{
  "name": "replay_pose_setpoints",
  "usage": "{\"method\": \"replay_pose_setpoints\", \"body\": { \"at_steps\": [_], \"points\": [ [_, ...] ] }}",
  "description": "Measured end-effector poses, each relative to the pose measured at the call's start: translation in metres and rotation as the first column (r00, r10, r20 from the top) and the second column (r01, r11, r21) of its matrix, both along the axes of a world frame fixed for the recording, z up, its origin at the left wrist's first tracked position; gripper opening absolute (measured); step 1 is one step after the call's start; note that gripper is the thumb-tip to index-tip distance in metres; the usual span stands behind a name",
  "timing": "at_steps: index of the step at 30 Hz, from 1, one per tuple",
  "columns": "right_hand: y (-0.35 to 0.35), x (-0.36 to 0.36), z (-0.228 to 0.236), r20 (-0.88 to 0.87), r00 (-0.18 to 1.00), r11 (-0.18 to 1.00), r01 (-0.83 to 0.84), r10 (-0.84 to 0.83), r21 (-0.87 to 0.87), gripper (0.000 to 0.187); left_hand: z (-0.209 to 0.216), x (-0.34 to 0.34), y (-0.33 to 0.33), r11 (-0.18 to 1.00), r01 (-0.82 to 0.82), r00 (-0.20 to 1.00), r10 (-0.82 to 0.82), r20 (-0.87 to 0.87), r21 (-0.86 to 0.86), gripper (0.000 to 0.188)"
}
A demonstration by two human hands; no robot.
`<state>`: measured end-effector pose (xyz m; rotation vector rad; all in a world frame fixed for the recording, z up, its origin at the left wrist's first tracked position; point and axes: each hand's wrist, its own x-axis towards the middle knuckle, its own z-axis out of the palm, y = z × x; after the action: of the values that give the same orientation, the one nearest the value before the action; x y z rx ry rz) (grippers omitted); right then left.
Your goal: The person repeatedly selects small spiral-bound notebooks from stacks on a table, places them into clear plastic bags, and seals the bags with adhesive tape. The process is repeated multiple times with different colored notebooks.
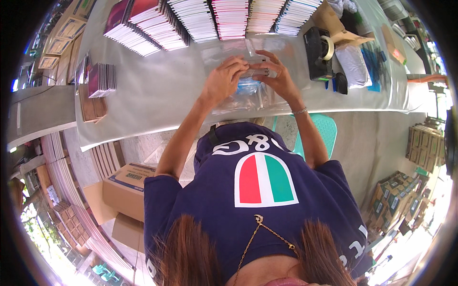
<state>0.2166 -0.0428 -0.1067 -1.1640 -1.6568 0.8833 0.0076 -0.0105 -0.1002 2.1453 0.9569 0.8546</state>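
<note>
My left hand [226, 78] and my right hand [279, 80] meet over the table in front of me. Between them is clear plastic [257, 61] that looks like a thin bag or sleeve. The left fingers are bent together in a pinch at its left side. On its right side, my right thumb and fingers curve round it, with one finger reaching toward the left hand. Glare blurs the exact grip. More clear plastic sheeting with a blue patch [249, 86] lies beneath my hands.
Stacked books [229, 21] line the table's far side. A smaller book stack [101, 80] stands at left. A black tape dispenser [317, 55], a white plastic packet [353, 66] and an opened carton [334, 24] are at right. A green stool [327, 131] stands below the table [157, 90].
</note>
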Motion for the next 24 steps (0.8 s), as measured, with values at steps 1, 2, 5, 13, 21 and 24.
{"method": "replay_pose_setpoints", "body": {
  "at_steps": [1,2,5,13,21,24],
  "points": [
    [-0.002,-0.002,-0.008,0.025,0.999,0.998,0.04,-0.041,0.047,0.03,-0.002,-0.001,-0.002,0.998,0.01,1.0,-0.009,-0.016,0.067,0.017],
    [-0.003,-0.003,-0.015,0.048,0.995,0.992,0.079,-0.084,0.095,0.03,-0.003,-0.002,-0.004,0.991,0.022,0.999,-0.018,-0.032,0.134,0.018],
    [-0.009,-0.01,-0.023,0.077,0.98,0.973,0.17,-0.184,0.159,0.025,-0.001,-0.002,-0.013,0.987,0.028,0.999,-0.026,-0.021,0.159,0.019],
    [-0.024,0.087,-0.031,0.276,0.671,0.723,0.606,-0.689,0.333,0.042,-0.023,0.003,-0.016,0.959,-0.016,1.0,0.011,0.016,0.285,0.01],
    [-0.033,0.248,-0.065,0.006,0.742,0.585,0.534,-0.671,-0.61,0.044,-0.034,0.01,-0.017,0.913,-0.015,0.999,0.034,-0.039,0.408,0.017],
    [-0.024,0.24,-0.053,0.005,0.773,0.616,0.51,-0.635,-0.601,0.044,-0.036,0.008,-0.016,0.91,-0.026,0.998,0.049,-0.045,0.413,0.018]
  ]
}}
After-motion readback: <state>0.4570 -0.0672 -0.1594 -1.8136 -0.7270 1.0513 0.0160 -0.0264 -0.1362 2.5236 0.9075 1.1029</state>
